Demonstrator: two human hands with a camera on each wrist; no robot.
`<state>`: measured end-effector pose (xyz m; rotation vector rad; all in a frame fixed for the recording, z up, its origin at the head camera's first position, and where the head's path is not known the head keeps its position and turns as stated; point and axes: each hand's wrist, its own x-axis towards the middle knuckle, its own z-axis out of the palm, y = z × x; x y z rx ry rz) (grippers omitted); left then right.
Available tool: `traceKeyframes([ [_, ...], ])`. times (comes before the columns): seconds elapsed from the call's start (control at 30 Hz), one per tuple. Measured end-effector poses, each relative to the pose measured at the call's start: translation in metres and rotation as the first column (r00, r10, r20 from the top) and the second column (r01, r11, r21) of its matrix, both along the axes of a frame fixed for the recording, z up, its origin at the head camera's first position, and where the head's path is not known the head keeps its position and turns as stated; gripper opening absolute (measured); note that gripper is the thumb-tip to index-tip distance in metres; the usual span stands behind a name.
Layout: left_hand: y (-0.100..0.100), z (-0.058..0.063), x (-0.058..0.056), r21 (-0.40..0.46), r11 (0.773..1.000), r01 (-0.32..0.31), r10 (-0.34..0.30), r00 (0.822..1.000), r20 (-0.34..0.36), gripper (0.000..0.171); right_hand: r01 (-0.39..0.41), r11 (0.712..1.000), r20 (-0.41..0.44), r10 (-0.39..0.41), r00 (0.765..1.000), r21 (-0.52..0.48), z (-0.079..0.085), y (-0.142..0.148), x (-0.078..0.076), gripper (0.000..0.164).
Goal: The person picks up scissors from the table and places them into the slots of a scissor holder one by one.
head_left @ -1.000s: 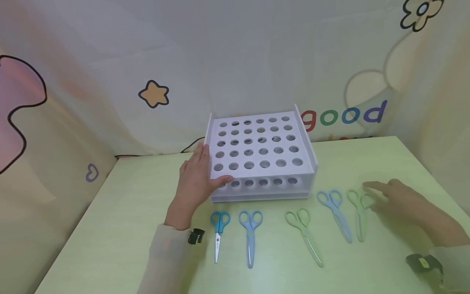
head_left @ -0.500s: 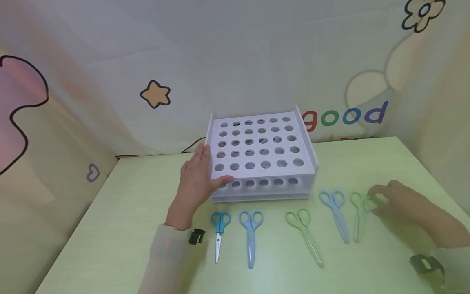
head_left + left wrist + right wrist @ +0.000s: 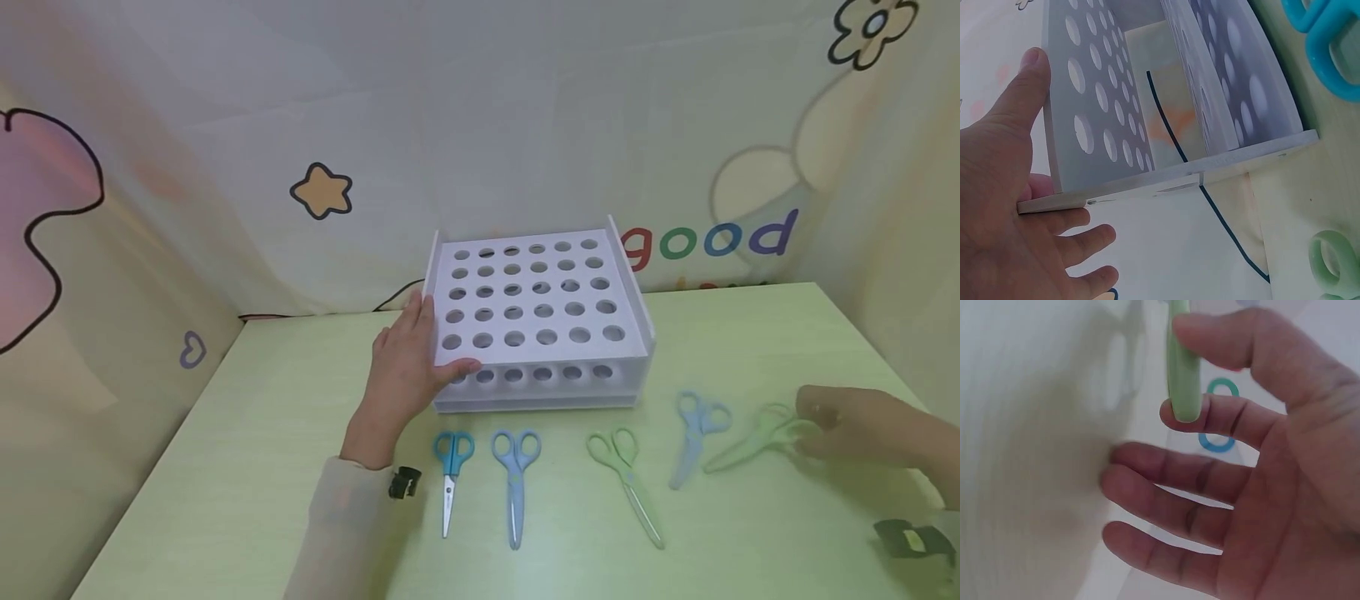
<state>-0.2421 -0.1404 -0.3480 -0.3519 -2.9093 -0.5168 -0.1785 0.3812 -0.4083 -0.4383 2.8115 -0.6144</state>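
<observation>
My left hand [image 3: 405, 367] holds a white rack [image 3: 540, 350] with round holes at its near left corner. In the left wrist view the thumb lies along the shelf edge and the fingers lie against the side panel. At the right, my right hand [image 3: 855, 421] pinches the handle of light green scissors [image 3: 761, 435], whose tip points left and toward the front. In the right wrist view thumb and index fingertip meet on the green handle [image 3: 1184, 375], with the other fingers spread. Blue scissors [image 3: 696, 433] lie just left of them, slightly blurred.
In front of the rack lie teal-handled scissors [image 3: 452, 467] with bare metal blades, blue scissors [image 3: 514, 475] and a second green pair [image 3: 624, 475]. The pale green table [image 3: 300, 433] is backed by a printed curtain [image 3: 525, 125] close behind the rack.
My right hand has taken hold of the rightmost green scissors and moved right and toward the front, swinging their tip left. The neighbouring blue scissors have turned too. My left hand stays on the rack.
</observation>
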Motion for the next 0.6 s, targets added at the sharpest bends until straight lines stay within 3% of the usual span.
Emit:
traceKeyframes([
  [0.13,-0.001,-0.001,0.0,0.004,1.0,-0.006,0.006,1.0,0.007,0.117,0.018,0.999,0.037,-0.017,0.999,-0.038,0.004,0.003,0.004,0.032],
  [0.33,-0.003,-0.002,0.0,0.012,1.0,-0.007,0.007,1.0,-0.001,0.117,0.017,0.991,-0.014,-0.019,1.0,-0.13,0.008,0.0,0.003,0.028],
  [0.47,-0.002,-0.002,0.0,0.016,1.0,-0.003,0.003,1.0,0.0,0.117,0.042,0.994,-0.071,-0.049,0.996,-0.105,0.01,0.002,0.0,0.024],
  [0.6,-0.001,-0.002,-0.002,0.014,1.0,0.004,-0.004,1.0,-0.004,0.117,0.089,0.993,-0.067,-0.095,0.993,-0.084,0.012,0.009,0.0,0.022],
])
